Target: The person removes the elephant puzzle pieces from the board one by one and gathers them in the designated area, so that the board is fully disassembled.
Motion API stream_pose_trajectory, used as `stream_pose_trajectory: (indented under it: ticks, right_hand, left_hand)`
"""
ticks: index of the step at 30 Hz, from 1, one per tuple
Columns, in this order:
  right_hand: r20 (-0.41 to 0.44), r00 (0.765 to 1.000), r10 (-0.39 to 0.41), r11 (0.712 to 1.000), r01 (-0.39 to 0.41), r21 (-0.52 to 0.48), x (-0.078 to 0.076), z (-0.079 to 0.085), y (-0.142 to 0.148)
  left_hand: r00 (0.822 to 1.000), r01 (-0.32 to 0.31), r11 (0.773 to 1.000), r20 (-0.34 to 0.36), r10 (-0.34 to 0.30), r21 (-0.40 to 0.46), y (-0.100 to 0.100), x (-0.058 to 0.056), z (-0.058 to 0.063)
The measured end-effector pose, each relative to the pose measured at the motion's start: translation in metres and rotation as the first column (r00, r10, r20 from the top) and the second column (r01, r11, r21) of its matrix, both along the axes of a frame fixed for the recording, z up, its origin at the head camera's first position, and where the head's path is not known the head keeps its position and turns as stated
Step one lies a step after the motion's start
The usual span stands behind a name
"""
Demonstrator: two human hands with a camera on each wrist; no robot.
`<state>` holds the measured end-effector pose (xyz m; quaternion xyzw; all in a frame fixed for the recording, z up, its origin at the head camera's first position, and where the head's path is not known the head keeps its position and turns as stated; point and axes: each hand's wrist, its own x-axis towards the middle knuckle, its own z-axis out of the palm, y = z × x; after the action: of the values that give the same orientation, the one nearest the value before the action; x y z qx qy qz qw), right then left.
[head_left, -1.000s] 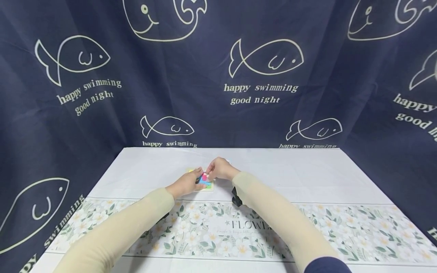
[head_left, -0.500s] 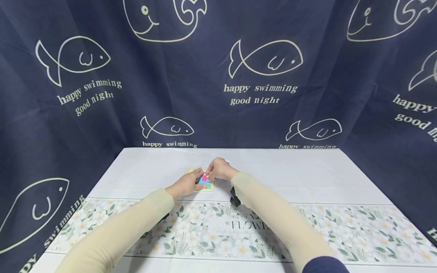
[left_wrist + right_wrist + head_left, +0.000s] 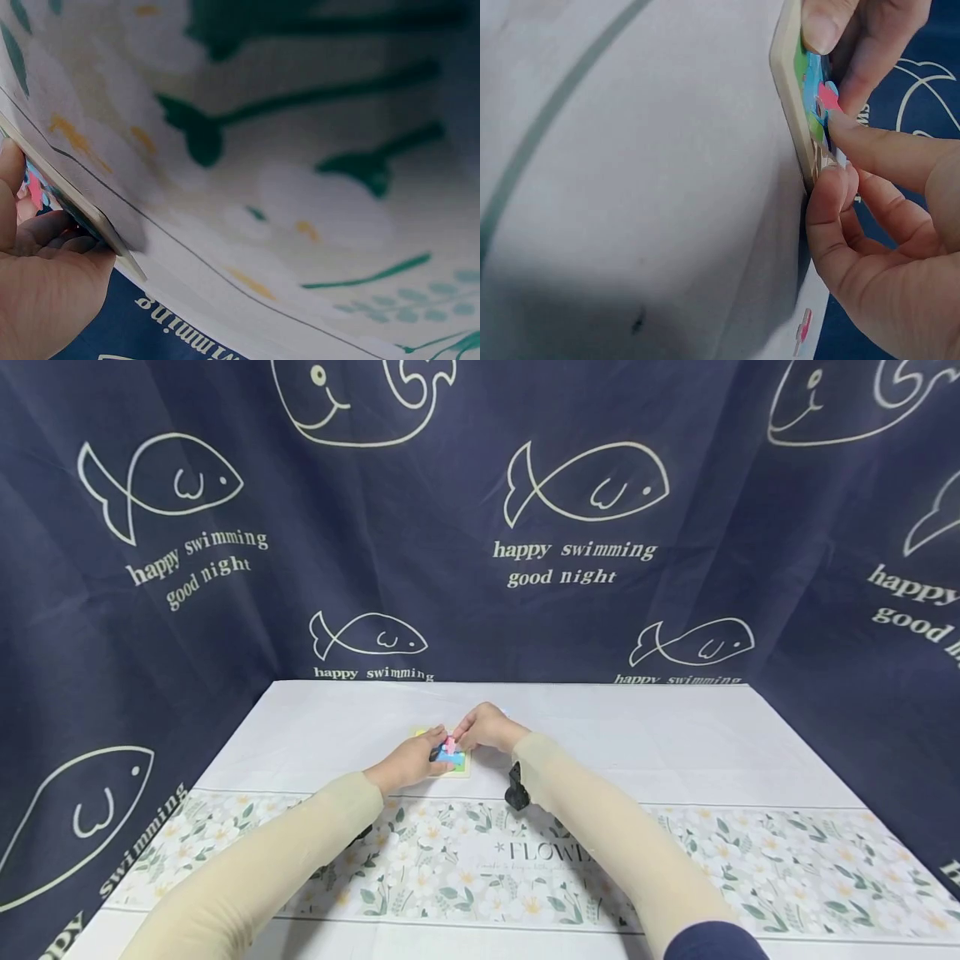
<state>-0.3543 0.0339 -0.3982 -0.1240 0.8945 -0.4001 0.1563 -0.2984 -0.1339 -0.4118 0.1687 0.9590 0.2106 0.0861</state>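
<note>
A small, thin puzzle board with a bright picture in blue, green and pink lies on the white table. My left hand holds it from the left, its thumb pressing the picture's near part and its fingers reaching over the far part. My right hand is at the board's right side. In the right wrist view its thumb and fingertips pinch a thin puzzle piece right at the board's edge. A pink piece shows just beyond the right thumb. The fingers hide much of the picture.
A small pink and white piece lies on the table beyond the right hand. A black wrist device hangs under the right sleeve. A floral strip crosses the table's front, and a navy fish-print curtain stands behind.
Both hands stay at the board. Between the fingertips the pink patch has turned from deep pink to a paler pink, and my right fingers have shifted slightly.
</note>
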Motion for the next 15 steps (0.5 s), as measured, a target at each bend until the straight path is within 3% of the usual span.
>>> stream_pose_trajectory:
  ticks: [10,15]
  right_hand:
    - [0.066,0.997,-0.042,0.997,0.047,-0.069,0.0018,-0.0004,0.001]
    - [0.094,0.995,-0.025,0.993,0.035,-0.112,0.0032,0.0006,0.0034]
  left_hand:
    - [1.0,0.009,1.0,0.008,-0.009,0.007,-0.0006,-0.0005,-0.0002]
    - [1.0,0.006,1.0,0.005,-0.006,0.017,-0.0015,-0.0003,-0.0008]
